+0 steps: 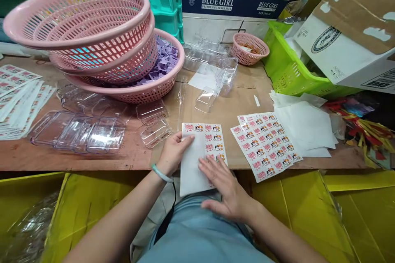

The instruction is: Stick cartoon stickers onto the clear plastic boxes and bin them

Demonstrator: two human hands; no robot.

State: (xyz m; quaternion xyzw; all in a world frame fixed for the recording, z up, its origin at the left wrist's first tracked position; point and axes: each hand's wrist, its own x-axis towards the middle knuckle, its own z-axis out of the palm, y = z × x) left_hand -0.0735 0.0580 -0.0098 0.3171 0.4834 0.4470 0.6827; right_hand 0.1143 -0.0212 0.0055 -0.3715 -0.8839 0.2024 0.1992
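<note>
A sticker sheet (pixel 213 137) printed with cartoon cats and pink lettering lies at the table's front edge, its lower end over my lap. White blank paper (pixel 194 164) covers its left part; whether this is a folded backing or a separate piece cannot be told. My left hand (pixel 173 152) grips the left edge, thumb on top and fingers partly hidden. My right hand (pixel 226 187) lies across the lower right of the sheet, fingers stretched and holding nothing. To the right are more cat sticker sheets (pixel 267 146), slightly overlapping.
Clear plastic cases (pixel 83 133) lie at left, near a stack of sticker sheets (pixel 18 102). Pink baskets (pixel 101 53) stand behind, the lowest holding purple pieces (pixel 166 59). White papers (pixel 304 127), a green basket (pixel 286 74) and a carton (pixel 348 41) are at right.
</note>
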